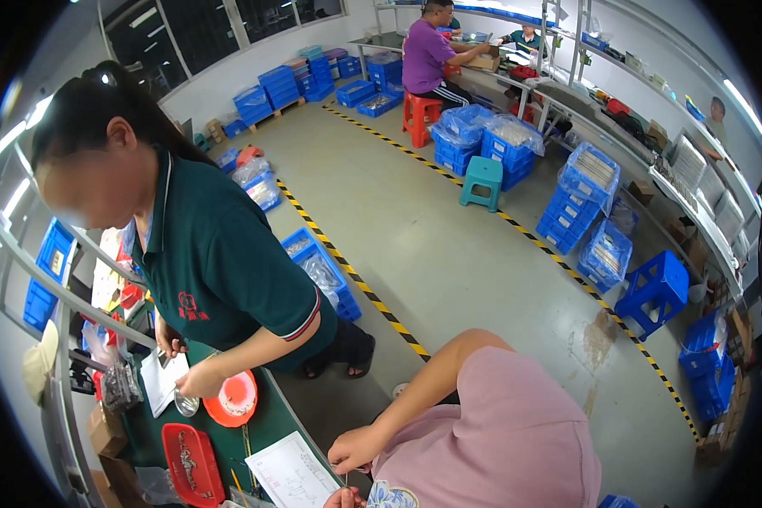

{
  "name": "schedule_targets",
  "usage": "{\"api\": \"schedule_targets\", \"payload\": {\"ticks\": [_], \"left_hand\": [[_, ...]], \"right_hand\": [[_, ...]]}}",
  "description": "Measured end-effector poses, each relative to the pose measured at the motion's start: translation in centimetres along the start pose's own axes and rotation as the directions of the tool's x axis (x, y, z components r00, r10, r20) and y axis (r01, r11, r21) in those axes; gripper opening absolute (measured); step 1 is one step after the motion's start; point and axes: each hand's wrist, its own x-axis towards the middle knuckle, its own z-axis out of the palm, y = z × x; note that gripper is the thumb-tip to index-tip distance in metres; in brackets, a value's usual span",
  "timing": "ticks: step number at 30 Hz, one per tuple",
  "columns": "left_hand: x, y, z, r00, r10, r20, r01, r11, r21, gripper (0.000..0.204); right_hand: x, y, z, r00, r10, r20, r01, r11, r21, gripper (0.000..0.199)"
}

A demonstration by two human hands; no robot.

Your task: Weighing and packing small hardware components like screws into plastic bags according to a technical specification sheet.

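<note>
My right hand (357, 448) is closed in front of my body, beside the table's edge, its fingers bent downward in a pinch. A thin, pale piece shows just below those fingertips, too small to name. Close beneath it, my left hand (344, 498) is partly cut off by the lower edge of the head view. Its visible fingers are curled together, and whatever they hold is hidden. A white printed sheet with a drawing (293, 471) lies on the green table (273, 412) next to both hands.
A red tray (192, 466) of small metal parts and an orange-red basin (232, 400) stand on the table. A co-worker in a green shirt (229, 245) leans over it, holding a shiny metal dish (186, 404). Behind are blue crates (574, 203) and stools (483, 180).
</note>
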Motion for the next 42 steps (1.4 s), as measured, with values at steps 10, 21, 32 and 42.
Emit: {"api": "schedule_targets", "payload": {"ticks": [10,21,32,42], "left_hand": [[-0.4,0.9,0.3,0.999,-0.035,-0.007,0.034,0.994,-0.108,0.025],[-0.3,0.1,0.6,0.997,-0.073,-0.008,0.069,0.971,-0.229,0.022],[-0.6,0.8,0.9,0.996,-0.064,-0.054,0.046,0.954,-0.295,0.021],[0.2,-0.1,-0.2,0.993,-0.116,0.008,0.115,0.967,-0.228,0.02]], "right_hand": [[-0.6,0.0,-0.6,0.979,-0.2,0.031,0.202,0.948,-0.246,0.037],[-0.5,1.1,-0.5,0.817,-0.567,-0.108,0.458,0.751,-0.477,0.031],[0.1,1.9,-0.2,0.469,-0.88,-0.073,0.6,0.378,-0.705,0.027],[0.7,2.8,-0.3,0.456,-0.884,-0.105,0.529,0.364,-0.767,0.025]]}}
